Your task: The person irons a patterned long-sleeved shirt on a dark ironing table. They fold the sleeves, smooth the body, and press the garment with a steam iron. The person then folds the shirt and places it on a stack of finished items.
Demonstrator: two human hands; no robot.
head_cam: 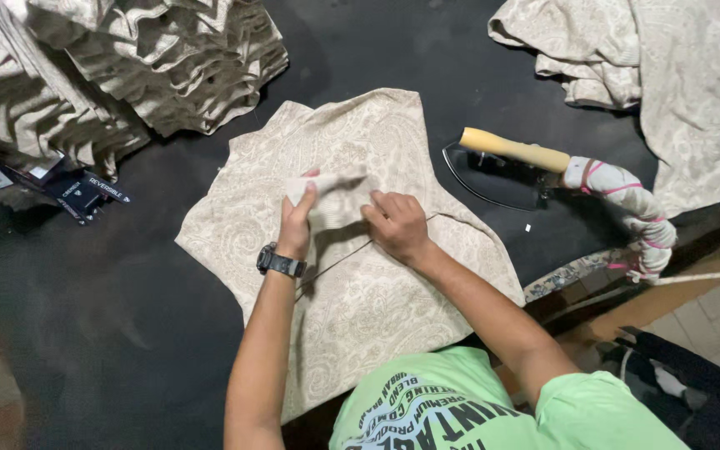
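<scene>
Beige cloth (360,275), both hands (297,221) pinching fold

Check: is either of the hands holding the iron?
No, the iron lies untouched to the right, while both hands, left and right, grip the cloth piece.

Both hands, L hand (297,218) & R hand (397,223), pinch small cloth piece (332,196) on cream fabric panel (360,308); iron (502,167) nearby.

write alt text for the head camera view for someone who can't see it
Seen from above, a person's left hand and right hand fold a small flap on a cream patterned cloth piece spread on a black table. An iron with a yellow handle sits to the right, and stacks of the same cloth lie at the far edge.
</scene>
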